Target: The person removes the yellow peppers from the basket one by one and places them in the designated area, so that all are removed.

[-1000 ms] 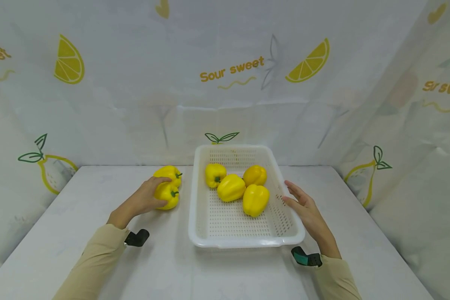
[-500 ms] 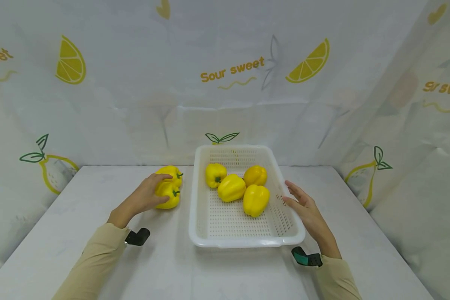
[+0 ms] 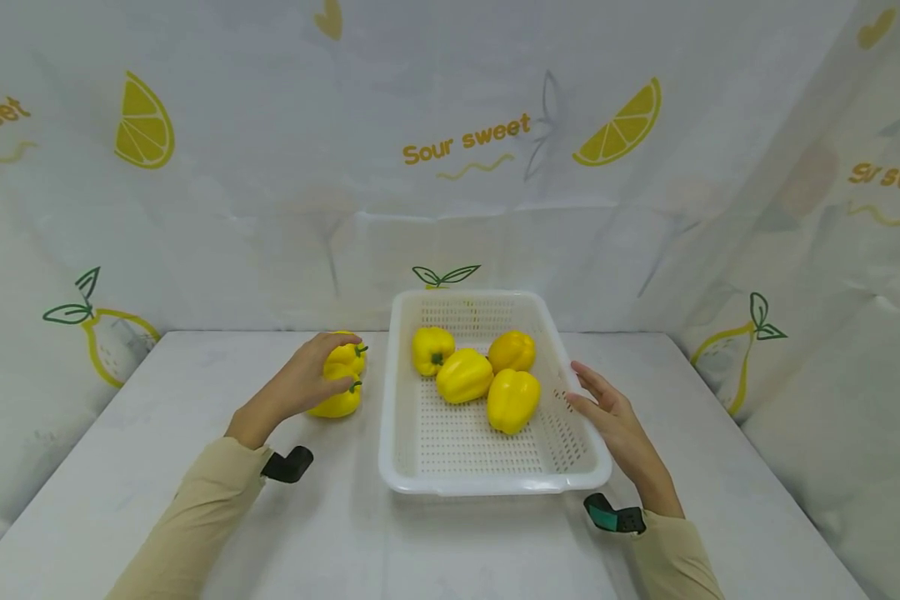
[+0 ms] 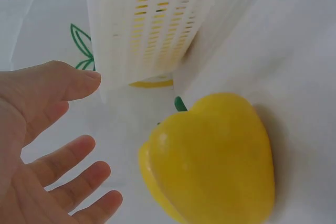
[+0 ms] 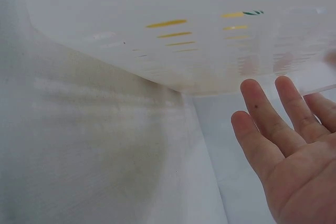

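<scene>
Over two yellow bell peppers left of the basket is my left hand [image 3: 300, 379], its fingers spread and relaxed. It partly covers the front bell pepper [image 3: 333, 407] and the back bell pepper [image 3: 347, 359] in the head view. From the left wrist, a gap shows between the fingers and the bell pepper [image 4: 215, 156], which sits on the table. A white perforated plastic basket [image 3: 495, 484] holds several more yellow bell peppers, one of them the bell pepper [image 3: 513, 402] nearest its front. My right hand [image 3: 615, 425] rests at the basket's right side, fingertips [image 5: 252, 88] against the outer wall.
The white-covered table [image 3: 450, 546] carries the basket in its middle. Behind it hangs a pale curtain [image 3: 270, 167] printed with lemons and lettering. A dark wrist device [image 3: 288, 465] sits on the left wrist, another wrist device [image 3: 613, 514] on the right.
My left hand has come up off the front bell pepper and shifted slightly away and to the right, its fingers now over the back one. The right hand, basket and peppers stay put.
</scene>
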{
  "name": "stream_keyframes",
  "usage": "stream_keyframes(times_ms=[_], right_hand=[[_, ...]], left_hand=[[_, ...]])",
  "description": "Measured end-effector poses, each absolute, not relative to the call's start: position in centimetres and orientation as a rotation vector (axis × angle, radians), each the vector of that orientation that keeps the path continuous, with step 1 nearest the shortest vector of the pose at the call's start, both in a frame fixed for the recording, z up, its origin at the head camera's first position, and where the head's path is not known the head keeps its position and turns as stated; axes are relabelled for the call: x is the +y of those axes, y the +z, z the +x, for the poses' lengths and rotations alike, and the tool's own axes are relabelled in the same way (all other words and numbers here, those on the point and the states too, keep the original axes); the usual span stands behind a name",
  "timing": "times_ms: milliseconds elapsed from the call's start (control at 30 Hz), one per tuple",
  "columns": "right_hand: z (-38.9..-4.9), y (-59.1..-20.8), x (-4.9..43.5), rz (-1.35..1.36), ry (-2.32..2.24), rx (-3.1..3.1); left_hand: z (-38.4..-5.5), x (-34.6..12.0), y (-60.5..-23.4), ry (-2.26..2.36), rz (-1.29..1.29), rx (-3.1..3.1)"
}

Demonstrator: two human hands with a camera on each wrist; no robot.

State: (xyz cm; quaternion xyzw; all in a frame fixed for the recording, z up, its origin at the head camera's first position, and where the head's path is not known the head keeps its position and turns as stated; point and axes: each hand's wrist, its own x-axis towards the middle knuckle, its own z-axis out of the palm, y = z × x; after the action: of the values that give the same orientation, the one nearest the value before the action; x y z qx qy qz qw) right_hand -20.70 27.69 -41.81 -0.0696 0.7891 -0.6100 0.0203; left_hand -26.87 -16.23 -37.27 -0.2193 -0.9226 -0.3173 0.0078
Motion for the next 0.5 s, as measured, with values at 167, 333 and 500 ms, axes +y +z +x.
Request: stream_keyframes(times_ms=[167, 333, 500], right_hand=[[-20.7, -41.8, 27.7, -0.217, -1.888, 2.453], [-20.7, -41.8, 27.7, -0.219, -1.887, 2.451], [-20.7, -41.7, 27.7, -0.223, -1.892, 2.443]], left_hand=[[-26.9, -15.3, -36.3, -1.002, -0.696, -2.886], [-26.8, -14.6, -35.5, -1.022, -0.709, -2.892], [-26.8, -13.9, -34.8, -1.046, -0.717, -2.899]])
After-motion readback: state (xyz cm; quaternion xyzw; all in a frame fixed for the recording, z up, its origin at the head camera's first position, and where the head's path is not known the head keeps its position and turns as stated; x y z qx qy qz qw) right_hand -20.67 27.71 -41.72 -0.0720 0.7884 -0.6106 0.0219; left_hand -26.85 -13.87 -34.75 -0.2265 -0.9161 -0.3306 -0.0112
